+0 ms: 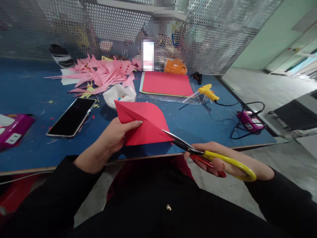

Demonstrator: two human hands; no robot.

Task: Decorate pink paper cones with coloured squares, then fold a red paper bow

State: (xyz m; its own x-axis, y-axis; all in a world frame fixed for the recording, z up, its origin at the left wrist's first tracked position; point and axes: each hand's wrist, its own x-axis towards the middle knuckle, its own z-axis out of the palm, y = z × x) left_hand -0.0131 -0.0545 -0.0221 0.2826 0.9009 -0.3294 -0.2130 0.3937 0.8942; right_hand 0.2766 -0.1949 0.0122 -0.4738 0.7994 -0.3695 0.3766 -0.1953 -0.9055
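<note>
My left hand [117, 134] grips a folded sheet of red paper [148, 127], thumb on top and the other fingers hidden beneath it. The paper has a curved upper right edge and a crease running slantwise across it. In my right hand [213, 158] is a pair of scissors [230, 160] with one yellow and one red handle loop. Their blades point left, slightly parted, at the paper's lower right corner. Both hands are above the near edge of the blue table [153, 153].
Pink paper scraps [99, 74] lie at the back left, near a bowl lined with white [120, 94]. A phone [71, 117] rests on the left. Behind the paper are a stack of coloured sheets [167, 84], a yellow glue gun [208, 92] and a corded purple power strip [250, 122].
</note>
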